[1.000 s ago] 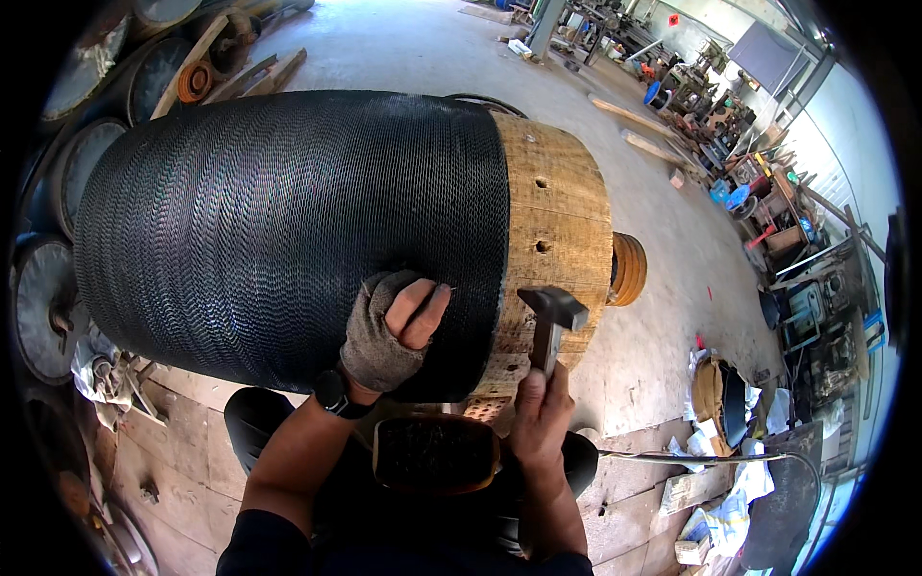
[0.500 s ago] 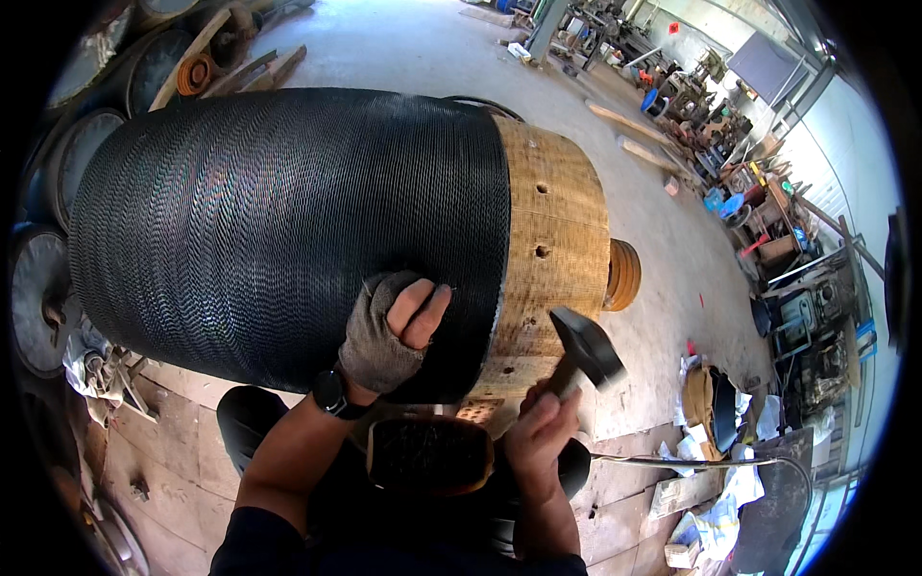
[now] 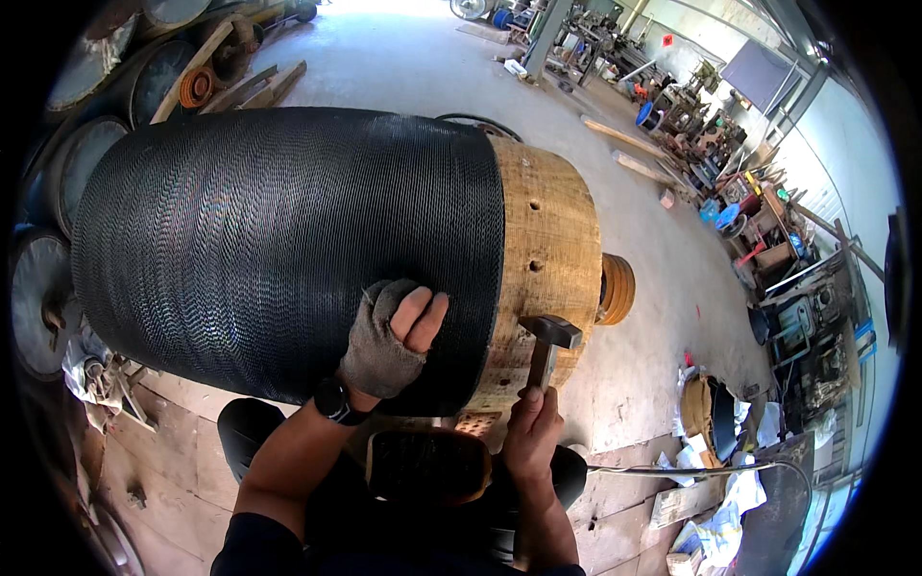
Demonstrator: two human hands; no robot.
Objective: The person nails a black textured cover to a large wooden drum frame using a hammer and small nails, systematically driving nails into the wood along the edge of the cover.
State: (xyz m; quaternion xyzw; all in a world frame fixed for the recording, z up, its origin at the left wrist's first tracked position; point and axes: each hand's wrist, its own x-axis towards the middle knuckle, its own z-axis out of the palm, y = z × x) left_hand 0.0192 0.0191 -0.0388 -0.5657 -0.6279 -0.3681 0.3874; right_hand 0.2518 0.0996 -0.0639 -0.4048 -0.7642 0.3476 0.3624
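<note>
A large drum [image 3: 288, 250] covered in fine black ridges lies across in front of me, with a bare wooden end [image 3: 547, 221] at its right. My left hand [image 3: 389, 341], in a grey glove that leaves two fingertips bare, rests against the drum's near side. Its fingers are curled closed; what they may pinch is hidden. In my right hand [image 3: 533, 429] is a hammer [image 3: 549, 332], gripped by the handle, its head up in front of the wooden end. Small dark holes mark the wood. A dark block with a brown rim [image 3: 429, 465] is between my forearms.
A ribbed orange-brown hub [image 3: 617, 290] sticks out from the drum's right end. Round metal drums [image 3: 88, 163] are stacked at the left. Tools and scrap line the right wall. A cable [image 3: 672, 471] runs over the floor at lower right, near crumpled white sheets [image 3: 735, 499].
The hammer has moved left, its head now nearer the wooden end and more level. My left hand stays on the drum. The whole view has shifted slightly.
</note>
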